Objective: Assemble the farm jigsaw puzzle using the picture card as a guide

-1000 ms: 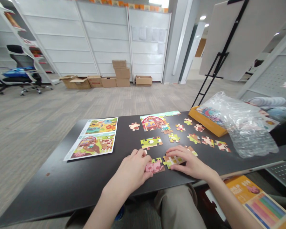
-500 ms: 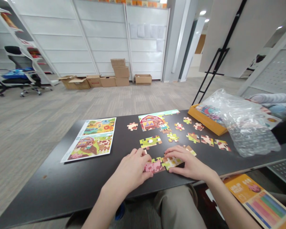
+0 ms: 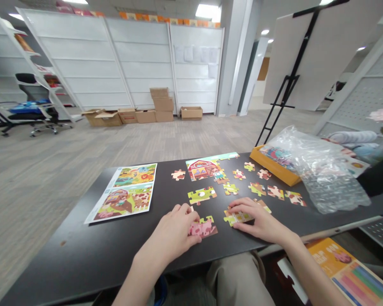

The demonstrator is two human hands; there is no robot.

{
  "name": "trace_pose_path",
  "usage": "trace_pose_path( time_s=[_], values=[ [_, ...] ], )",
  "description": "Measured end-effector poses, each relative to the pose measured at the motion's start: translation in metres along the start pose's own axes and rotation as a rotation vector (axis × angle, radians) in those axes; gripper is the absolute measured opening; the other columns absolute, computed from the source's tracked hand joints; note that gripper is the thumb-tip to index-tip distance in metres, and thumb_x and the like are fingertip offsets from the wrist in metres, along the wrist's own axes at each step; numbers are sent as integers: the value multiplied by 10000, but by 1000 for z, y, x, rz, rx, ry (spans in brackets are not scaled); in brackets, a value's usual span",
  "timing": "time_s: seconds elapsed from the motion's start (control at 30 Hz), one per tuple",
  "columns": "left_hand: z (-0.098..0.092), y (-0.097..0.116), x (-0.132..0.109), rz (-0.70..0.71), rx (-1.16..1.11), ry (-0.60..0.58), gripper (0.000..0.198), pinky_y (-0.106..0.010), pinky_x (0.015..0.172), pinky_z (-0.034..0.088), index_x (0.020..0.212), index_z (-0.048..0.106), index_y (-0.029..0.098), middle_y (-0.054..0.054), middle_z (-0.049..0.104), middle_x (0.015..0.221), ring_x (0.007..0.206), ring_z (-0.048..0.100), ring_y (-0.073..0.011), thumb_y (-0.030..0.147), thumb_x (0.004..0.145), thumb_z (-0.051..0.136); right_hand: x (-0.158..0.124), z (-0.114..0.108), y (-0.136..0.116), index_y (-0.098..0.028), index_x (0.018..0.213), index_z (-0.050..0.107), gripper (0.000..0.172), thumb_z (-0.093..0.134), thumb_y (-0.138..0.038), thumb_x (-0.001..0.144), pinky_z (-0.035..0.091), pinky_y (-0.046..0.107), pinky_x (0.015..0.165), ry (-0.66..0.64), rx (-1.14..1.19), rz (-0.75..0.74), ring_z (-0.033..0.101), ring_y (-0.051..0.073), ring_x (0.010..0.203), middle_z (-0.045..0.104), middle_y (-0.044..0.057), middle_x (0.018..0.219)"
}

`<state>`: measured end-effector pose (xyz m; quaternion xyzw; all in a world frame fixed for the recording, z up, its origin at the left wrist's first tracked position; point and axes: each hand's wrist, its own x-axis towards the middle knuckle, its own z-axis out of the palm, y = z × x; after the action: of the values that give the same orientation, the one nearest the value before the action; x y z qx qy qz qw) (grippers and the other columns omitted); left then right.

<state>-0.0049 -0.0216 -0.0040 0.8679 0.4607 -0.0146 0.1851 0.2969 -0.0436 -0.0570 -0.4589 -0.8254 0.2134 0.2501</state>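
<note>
My left hand is closed over the left end of a joined pink pig puzzle section, thumb at its lower edge; part of it is hidden under the fingers. To its right, my right hand grips a green puzzle section with a white fence, fingers on top and thumb at the near edge. A gap of dark tabletop separates the two sections. Just beyond my right fingers a brown and green piece partly shows. Farther off lie a green sheep section and a joined red barn section.
Several loose pieces, among them a brown-spotted one, lie on the black table. A printed picture sheet is at left. An orange box and clear plastic wrap occupy the right. Another orange box sits below the edge.
My right hand has shifted right with the fence section, so the gap to the pig section is wider. My left hand stays on the pig section. The view has tilted up slightly.
</note>
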Motion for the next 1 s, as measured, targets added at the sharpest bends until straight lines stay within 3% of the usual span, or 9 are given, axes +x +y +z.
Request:
trace_pose_path(
  time_s=[0.37, 0.53, 0.63, 0.73, 0.83, 1.0],
  values=[
    [0, 7, 9, -6, -4, -17, 256, -375, 898, 492, 1048, 682, 281, -51, 619, 1190, 1108, 603, -275, 347, 804, 716, 3, -7, -6, -250, 1132, 718, 281, 713, -408, 900, 496, 419, 1029, 13, -83, -26, 596, 266, 1197, 659, 103, 1247],
    [-2, -14, 15, 15, -80, 63, 250, -329, 854, 497, 1128, 660, 285, -34, 641, 1172, 1004, 657, -221, 380, 904, 604, 29, -41, 1, -244, 1075, 719, 216, 653, -398, 938, 510, 419, 1002, 198, -87, -90, 640, 254, 1137, 708, 94, 1170],
    [-7, -32, 26, -43, -74, 193, 231, -304, 847, 494, 1130, 648, 249, -45, 661, 1130, 990, 660, -201, 308, 967, 495, 59, -71, 16, -239, 944, 729, 193, 631, -405, 941, 510, 418, 969, 327, -65, -123, 677, 248, 1019, 751, 70, 1019],
    [-9, -40, 39, -97, -19, 245, 203, -310, 895, 489, 1100, 653, 230, -54, 678, 1141, 1065, 641, -216, 268, 954, 517, 87, -88, 40, -215, 857, 712, 259, 615, -445, 925, 527, 359, 838, 506, -10, -32, 680, 222, 864, 750, 61, 908],
    [-8, -38, 50, -95, 0, 219, 218, -329, 933, 485, 1127, 657, 240, -51, 690, 1182, 1124, 620, -230, 301, 941, 561, 104, -85, 65, -194, 811, 701, 334, 601, -502, 895, 513, 325, 730, 666, 16, 99, 647, 197, 732, 733, 50, 806],
    [-5, -33, 62, -101, -9, 179, 286, -336, 902, 497, 1162, 657, 247, -52, 699, 1187, 1135, 616, -247, 376, 909, 628, 100, -76, 96, -183, 795, 710, 326, 614, -485, 870, 481, 314, 670, 701, -45, 166, 597, 177, 654, 717, 46, 754]
  ],
)
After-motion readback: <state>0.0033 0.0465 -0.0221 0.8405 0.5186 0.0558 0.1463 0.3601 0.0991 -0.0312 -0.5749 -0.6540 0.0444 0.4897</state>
